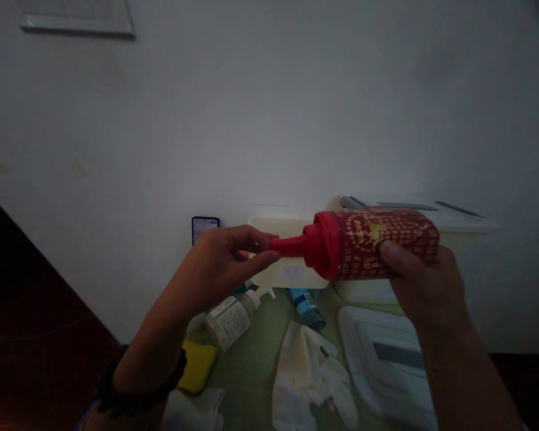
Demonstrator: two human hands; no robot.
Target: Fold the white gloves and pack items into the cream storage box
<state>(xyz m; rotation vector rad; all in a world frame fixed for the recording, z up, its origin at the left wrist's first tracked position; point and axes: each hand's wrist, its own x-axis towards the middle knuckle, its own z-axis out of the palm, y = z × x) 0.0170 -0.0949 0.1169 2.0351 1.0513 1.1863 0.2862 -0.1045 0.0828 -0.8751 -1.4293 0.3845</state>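
Note:
A red squeeze bottle [354, 244] with gold print and a long red nozzle lies sideways in the air above the table. My right hand [426, 281] is wrapped round its base, thumb on the printed side. At the other end, my left hand [227, 254] pinches the tip of the nozzle between thumb and fingers; a dark beaded bracelet circles that wrist. Behind the bottle stands a cream plastic tub [269, 278], partly hidden by it.
On the green tabletop [247, 383] lie a clear pump bottle [231, 320], a blue bottle [309, 308], a yellow sponge [196, 366], white gloves [308, 377] and a pale container lid [381, 359]. A phone [205, 224] leans near the white wall [269, 108].

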